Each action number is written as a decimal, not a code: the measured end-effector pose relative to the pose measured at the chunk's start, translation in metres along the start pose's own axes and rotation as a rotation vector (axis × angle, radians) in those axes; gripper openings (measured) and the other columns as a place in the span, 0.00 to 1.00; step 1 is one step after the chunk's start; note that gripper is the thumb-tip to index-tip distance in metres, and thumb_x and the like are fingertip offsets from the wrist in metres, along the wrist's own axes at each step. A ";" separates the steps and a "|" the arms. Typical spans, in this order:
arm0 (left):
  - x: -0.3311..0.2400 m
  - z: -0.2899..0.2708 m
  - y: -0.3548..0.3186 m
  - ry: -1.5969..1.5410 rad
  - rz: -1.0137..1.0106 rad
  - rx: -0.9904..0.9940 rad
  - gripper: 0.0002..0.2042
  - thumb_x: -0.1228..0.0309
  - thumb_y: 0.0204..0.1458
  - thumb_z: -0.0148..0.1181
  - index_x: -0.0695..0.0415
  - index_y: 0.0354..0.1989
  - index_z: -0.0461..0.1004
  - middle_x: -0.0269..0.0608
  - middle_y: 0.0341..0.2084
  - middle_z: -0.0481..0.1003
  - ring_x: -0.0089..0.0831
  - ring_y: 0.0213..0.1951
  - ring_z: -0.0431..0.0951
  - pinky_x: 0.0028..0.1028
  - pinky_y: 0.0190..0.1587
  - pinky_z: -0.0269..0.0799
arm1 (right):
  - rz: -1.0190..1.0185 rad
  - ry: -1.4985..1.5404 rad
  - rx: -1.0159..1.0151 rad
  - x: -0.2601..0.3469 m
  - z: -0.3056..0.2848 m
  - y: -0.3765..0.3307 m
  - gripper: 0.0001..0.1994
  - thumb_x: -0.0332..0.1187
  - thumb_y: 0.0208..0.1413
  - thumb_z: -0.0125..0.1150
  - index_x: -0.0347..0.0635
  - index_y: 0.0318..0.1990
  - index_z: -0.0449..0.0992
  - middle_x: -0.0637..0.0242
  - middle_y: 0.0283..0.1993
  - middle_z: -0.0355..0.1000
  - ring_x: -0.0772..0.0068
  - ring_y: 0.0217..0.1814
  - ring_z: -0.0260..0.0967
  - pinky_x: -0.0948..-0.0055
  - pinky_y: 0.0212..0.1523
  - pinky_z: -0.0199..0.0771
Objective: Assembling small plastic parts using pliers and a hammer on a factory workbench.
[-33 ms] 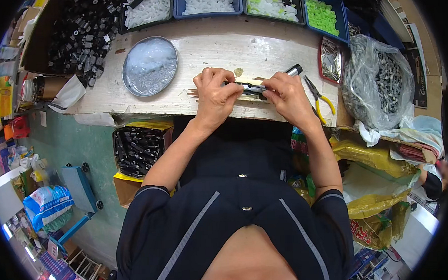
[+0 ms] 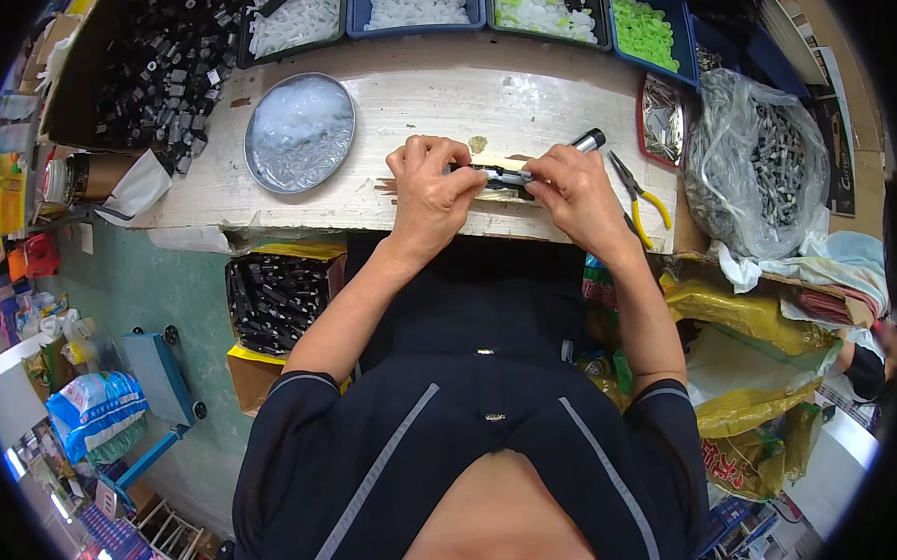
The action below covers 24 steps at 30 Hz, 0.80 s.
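At the near edge of the white worktable (image 2: 410, 91), both hands are closed around a slim black-and-silver assembly (image 2: 506, 177). My left hand (image 2: 432, 188) pinches its left end between thumb and fingers. The fingertips of my right hand (image 2: 572, 187) press on its right side. A pale yellow strip (image 2: 498, 163) shows just behind the assembly. From behind my right hand a black-and-silver cylinder (image 2: 590, 141) sticks out; whether it is held or lies on the table I cannot tell. Pliers with yellow handles (image 2: 642, 199) lie just right of that hand.
Bins of white pieces (image 2: 418, 3) and green pieces (image 2: 643, 31) line the far edge. A round metal dish (image 2: 300, 133) is left of my hands, with a box of black parts (image 2: 164, 77) beyond. At right stand a red tray (image 2: 660, 121) and a clear bag of metal parts (image 2: 759, 161).
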State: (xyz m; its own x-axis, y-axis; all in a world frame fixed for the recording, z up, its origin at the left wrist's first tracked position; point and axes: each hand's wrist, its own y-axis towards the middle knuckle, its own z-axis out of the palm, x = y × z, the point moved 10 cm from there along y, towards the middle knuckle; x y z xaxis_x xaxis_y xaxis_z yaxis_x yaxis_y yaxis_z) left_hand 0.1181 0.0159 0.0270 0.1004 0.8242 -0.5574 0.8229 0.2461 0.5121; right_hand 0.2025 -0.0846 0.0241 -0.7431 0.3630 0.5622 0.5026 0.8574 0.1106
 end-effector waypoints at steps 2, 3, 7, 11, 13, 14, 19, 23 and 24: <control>-0.001 0.002 -0.001 0.024 0.010 0.012 0.07 0.75 0.34 0.63 0.50 0.24 0.75 0.28 0.29 0.69 0.30 0.38 0.65 0.33 0.42 0.51 | -0.083 -0.082 -0.089 0.009 -0.007 -0.004 0.09 0.25 0.42 0.58 0.43 0.34 0.74 0.67 0.30 0.67 0.67 0.35 0.65 0.67 0.39 0.56; -0.002 0.003 -0.001 0.050 0.020 0.023 0.06 0.75 0.34 0.62 0.51 0.23 0.74 0.28 0.30 0.69 0.30 0.39 0.65 0.35 0.42 0.51 | -0.081 -0.083 -0.089 0.007 -0.006 -0.006 0.09 0.25 0.42 0.58 0.43 0.34 0.74 0.67 0.30 0.67 0.67 0.35 0.65 0.67 0.39 0.56; -0.003 0.005 0.002 0.054 0.023 0.040 0.06 0.76 0.34 0.61 0.51 0.22 0.74 0.29 0.30 0.69 0.31 0.39 0.65 0.36 0.42 0.50 | -0.271 -0.276 -0.156 0.020 -0.006 -0.014 0.11 0.24 0.40 0.55 0.45 0.35 0.72 0.72 0.33 0.67 0.71 0.36 0.64 0.67 0.40 0.56; -0.004 0.006 0.004 0.049 0.031 0.052 0.05 0.76 0.35 0.60 0.51 0.22 0.74 0.30 0.30 0.69 0.32 0.40 0.65 0.36 0.42 0.51 | -0.353 -0.340 -0.159 0.028 -0.004 -0.019 0.13 0.25 0.39 0.54 0.47 0.36 0.72 0.72 0.35 0.67 0.71 0.38 0.63 0.67 0.42 0.56; -0.003 0.006 0.007 0.041 0.021 0.057 0.04 0.75 0.36 0.59 0.52 0.22 0.75 0.31 0.30 0.69 0.32 0.40 0.65 0.36 0.42 0.51 | -0.351 -0.238 -0.138 0.021 -0.003 -0.017 0.17 0.20 0.34 0.55 0.45 0.37 0.73 0.69 0.36 0.67 0.67 0.38 0.63 0.68 0.40 0.57; -0.001 0.005 0.004 0.031 0.008 0.057 0.04 0.75 0.36 0.59 0.52 0.22 0.75 0.32 0.30 0.69 0.33 0.39 0.65 0.35 0.42 0.51 | -0.342 -0.189 -0.112 0.019 -0.002 -0.016 0.17 0.20 0.34 0.55 0.46 0.37 0.73 0.69 0.35 0.67 0.67 0.38 0.63 0.68 0.40 0.57; -0.002 0.003 0.001 0.039 0.007 0.056 0.05 0.75 0.36 0.62 0.52 0.22 0.75 0.31 0.28 0.69 0.32 0.36 0.65 0.32 0.40 0.53 | -0.247 0.069 0.037 0.002 -0.005 0.010 0.13 0.20 0.37 0.57 0.45 0.34 0.74 0.68 0.33 0.67 0.66 0.38 0.64 0.69 0.39 0.58; -0.001 0.004 0.001 0.002 -0.007 0.059 0.05 0.75 0.36 0.62 0.52 0.24 0.74 0.32 0.28 0.69 0.33 0.37 0.65 0.34 0.42 0.53 | -0.255 -0.122 -0.293 -0.029 -0.066 0.074 0.08 0.21 0.39 0.58 0.40 0.30 0.76 0.61 0.29 0.70 0.58 0.32 0.68 0.65 0.32 0.67; -0.002 0.004 0.001 -0.018 -0.017 0.067 0.05 0.76 0.36 0.61 0.52 0.25 0.75 0.33 0.29 0.69 0.34 0.38 0.66 0.35 0.43 0.52 | -0.194 -0.151 -0.379 -0.047 -0.081 0.091 0.07 0.21 0.40 0.57 0.40 0.30 0.76 0.60 0.28 0.69 0.57 0.32 0.68 0.64 0.32 0.67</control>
State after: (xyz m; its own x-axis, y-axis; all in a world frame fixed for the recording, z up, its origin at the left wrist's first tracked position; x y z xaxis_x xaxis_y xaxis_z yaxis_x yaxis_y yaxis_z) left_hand 0.1212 0.0129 0.0262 0.0954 0.8109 -0.5773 0.8600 0.2249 0.4581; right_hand 0.3195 -0.0533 0.0742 -0.8817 0.2820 0.3782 0.4527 0.7312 0.5103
